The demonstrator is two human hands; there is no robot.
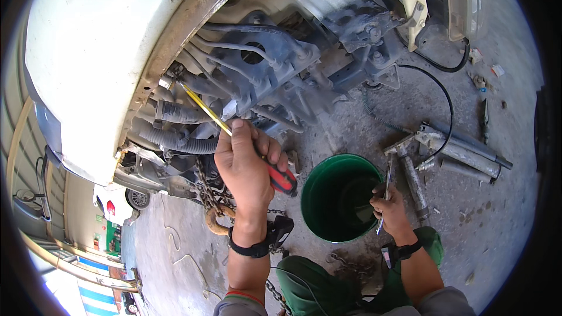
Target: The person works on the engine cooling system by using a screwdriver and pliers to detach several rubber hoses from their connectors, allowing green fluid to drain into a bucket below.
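My left hand [243,161] is closed round a screwdriver [204,107] with a yellow shaft and a red and black handle. Its tip reaches up among the pipes and ribbed hoses [178,137] beneath the vehicle's white body panel [105,41]; what exactly it touches there is too small to tell. In my right hand [391,206], a thin silver metal tool [388,174] is pinched upright, its exact kind unclear. That hand is at the right rim of a green bucket [313,199].
Metal cylinders and a jack-like frame [462,153] lie on the concrete right of the bucket, with a black hose [448,99] running to them. A rusty chain with a hook [216,219] hangs near my left wrist. Dark metal brackets [269,64] fill the space above.
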